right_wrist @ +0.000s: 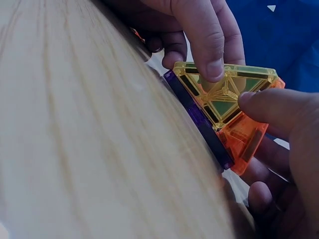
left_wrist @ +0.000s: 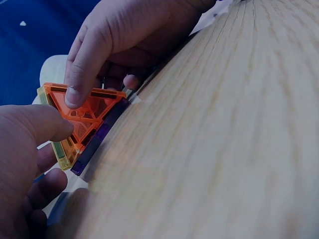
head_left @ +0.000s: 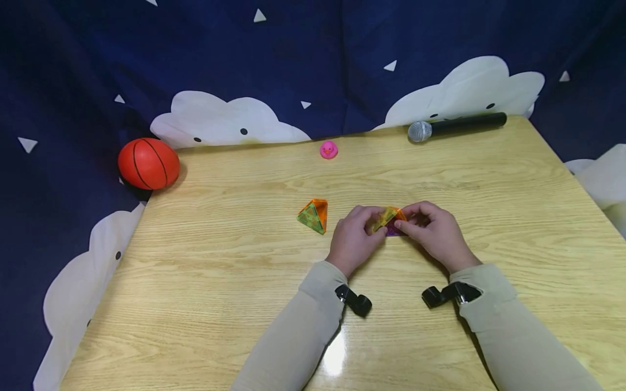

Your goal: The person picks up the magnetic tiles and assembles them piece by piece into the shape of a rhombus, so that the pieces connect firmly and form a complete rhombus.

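Note:
Several translucent triangular magnetic tiles lean together between the two hands. A yellow tile (right_wrist: 223, 94) and an orange tile (left_wrist: 85, 112) rise from a purple tile (head_left: 395, 231) at the tabletop. The left hand (head_left: 357, 236) pinches the tiles from the left, on the yellow tile's side. From the right, the right hand (head_left: 437, 234) pinches them on the orange tile's side. Fingertips of both hands lie on the orange and yellow faces in the wrist views. To the left of the hands stands a pyramid of green and orange magnetic tiles (head_left: 313, 216).
A pink rubber duck (head_left: 329, 150) sits near the far edge of the wooden table (head_left: 220, 271). A black microphone (head_left: 457, 127) lies at the back right, and a red ball (head_left: 149, 163) rests at the back left corner. Behind hangs a dark blue cloud-patterned cloth (head_left: 293, 54).

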A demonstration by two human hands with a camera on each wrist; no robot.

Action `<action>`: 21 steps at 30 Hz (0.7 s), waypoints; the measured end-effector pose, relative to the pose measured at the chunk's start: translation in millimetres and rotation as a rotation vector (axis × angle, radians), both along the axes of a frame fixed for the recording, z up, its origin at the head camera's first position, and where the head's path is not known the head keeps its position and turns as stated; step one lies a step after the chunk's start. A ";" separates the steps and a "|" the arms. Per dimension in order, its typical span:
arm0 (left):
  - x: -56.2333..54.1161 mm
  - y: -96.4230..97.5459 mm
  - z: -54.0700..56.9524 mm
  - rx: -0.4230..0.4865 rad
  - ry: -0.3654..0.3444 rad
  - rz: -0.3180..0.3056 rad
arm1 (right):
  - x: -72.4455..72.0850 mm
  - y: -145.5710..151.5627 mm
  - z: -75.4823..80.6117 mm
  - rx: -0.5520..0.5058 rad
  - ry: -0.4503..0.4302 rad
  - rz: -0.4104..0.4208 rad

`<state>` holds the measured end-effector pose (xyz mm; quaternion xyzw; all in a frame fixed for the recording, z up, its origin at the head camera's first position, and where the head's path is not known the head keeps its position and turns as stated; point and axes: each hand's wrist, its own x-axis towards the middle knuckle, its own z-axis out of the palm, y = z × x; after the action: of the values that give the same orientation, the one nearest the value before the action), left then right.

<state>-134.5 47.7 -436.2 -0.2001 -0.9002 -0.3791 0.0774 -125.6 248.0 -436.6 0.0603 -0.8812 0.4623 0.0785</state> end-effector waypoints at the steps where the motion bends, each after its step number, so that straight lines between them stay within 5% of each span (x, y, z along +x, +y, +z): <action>1: 0.1 0.0 0.0 0.001 0.000 -0.003 | 0.2 0.3 0.1 0.003 0.003 0.002; 13: 0.1 -1.9 -0.8 -0.022 0.021 -0.019 | 4.0 1.2 8.3 -0.067 -0.094 0.196; 21: -0.7 -0.8 0.4 -0.026 0.023 -0.003 | 4.7 -0.6 10.5 -0.032 -0.137 0.206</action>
<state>-135.2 46.9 -435.8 -0.2067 -0.9038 -0.3650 0.0846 -120.8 247.4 -426.1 0.1178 -0.8660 0.4851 -0.0288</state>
